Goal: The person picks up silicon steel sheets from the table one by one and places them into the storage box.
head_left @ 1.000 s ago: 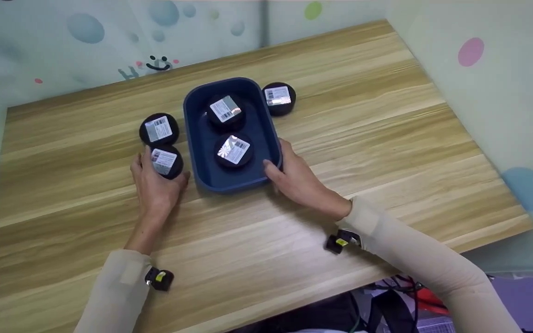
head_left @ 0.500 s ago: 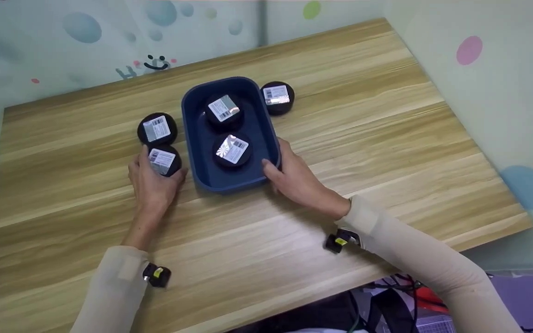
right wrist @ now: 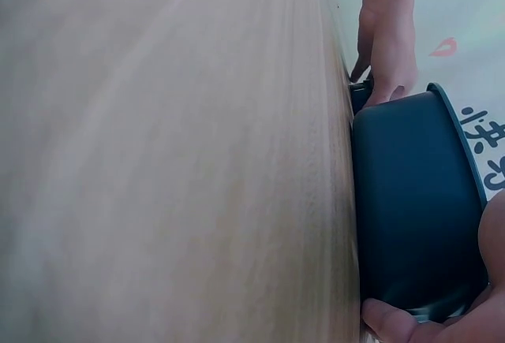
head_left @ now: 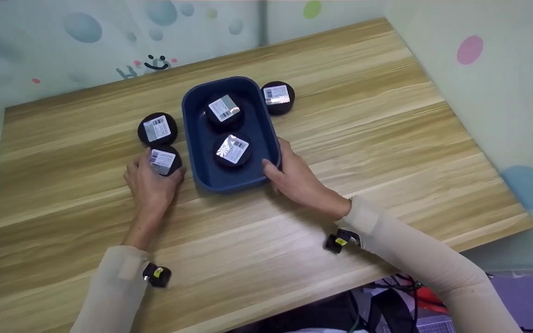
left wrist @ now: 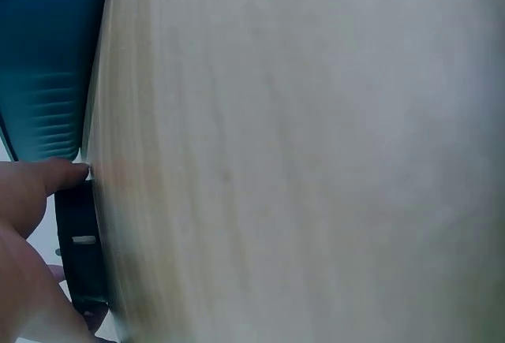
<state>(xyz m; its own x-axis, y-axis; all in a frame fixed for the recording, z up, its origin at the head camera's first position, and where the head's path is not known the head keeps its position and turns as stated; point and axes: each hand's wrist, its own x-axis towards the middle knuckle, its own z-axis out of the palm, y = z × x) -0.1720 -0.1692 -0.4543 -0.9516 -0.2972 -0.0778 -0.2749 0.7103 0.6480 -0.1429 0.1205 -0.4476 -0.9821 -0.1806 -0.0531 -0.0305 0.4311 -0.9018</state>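
Observation:
My left hand (head_left: 151, 185) grips a black round container (head_left: 164, 162) with a white label on top, its thumb and fingers around the sides. In the left wrist view that container (left wrist: 82, 244) stands on the table between thumb and fingers. A second black container (head_left: 158, 128) sits just behind it. With thumb on the rim and fingers outside, my right hand (head_left: 296, 178) holds the near right corner of a dark blue tray (head_left: 191, 138). Two labelled containers lie inside the tray, a rear one (head_left: 224, 109) and a front one (head_left: 232, 150).
Another black container (head_left: 278, 98) stands against the tray's far right side. A wood-grain table (head_left: 363, 138) lies under everything, with patterned walls (head_left: 461, 115) behind and to the right. Cables (head_left: 403, 289) hang below the front edge.
The fingers of my left hand have shifted slightly left around the container. The tray, the other containers and my right hand have kept their places; the whole head view moved a little.

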